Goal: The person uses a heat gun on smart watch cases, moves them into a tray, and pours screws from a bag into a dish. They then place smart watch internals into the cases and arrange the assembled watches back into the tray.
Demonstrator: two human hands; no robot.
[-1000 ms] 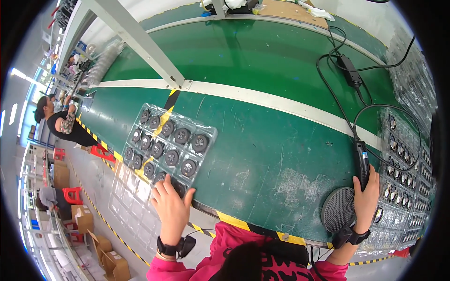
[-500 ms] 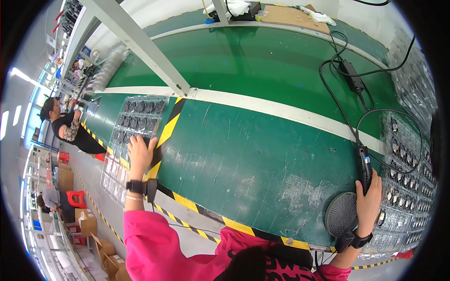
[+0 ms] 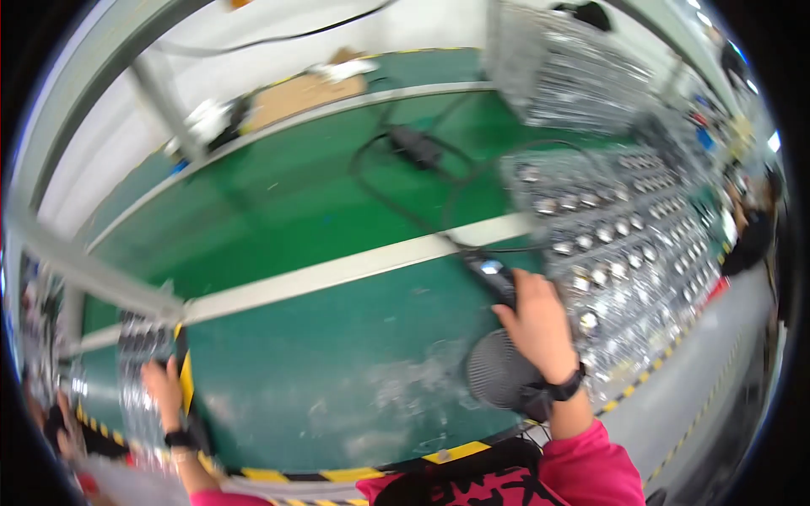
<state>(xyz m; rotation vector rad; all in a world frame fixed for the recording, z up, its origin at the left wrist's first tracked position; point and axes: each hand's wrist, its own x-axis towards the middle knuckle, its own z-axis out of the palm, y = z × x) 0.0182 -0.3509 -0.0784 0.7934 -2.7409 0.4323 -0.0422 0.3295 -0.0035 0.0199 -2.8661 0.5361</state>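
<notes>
My right hand [image 3: 540, 325] lies at the right of the bench with its fingers curled over the lower end of a black corded handheld tool [image 3: 492, 271], which looks like an electric screwdriver. A round grey dimpled pad [image 3: 498, 368] is beside that hand, partly covered by the wrist and its black band. At the far left, my left hand [image 3: 165, 390] reaches over a clear plastic tray [image 3: 139, 371] that holds dark round parts [image 3: 145, 339]. Its thumb and fingers look apart, though small and blurred; I make out nothing held in it.
Clear trays of shiny round parts [image 3: 612, 261] cover the right side, with stacked clear trays [image 3: 582, 76] behind. The tool's cable loops past a black adapter [image 3: 415, 148]. A metal post [image 3: 93, 266] stands left. Another person [image 3: 751, 228] is at far right.
My view has swung right, so the bench and both hands appear further left and blurred. The right hand stays at the black tool, and the left stays over its tray.
</notes>
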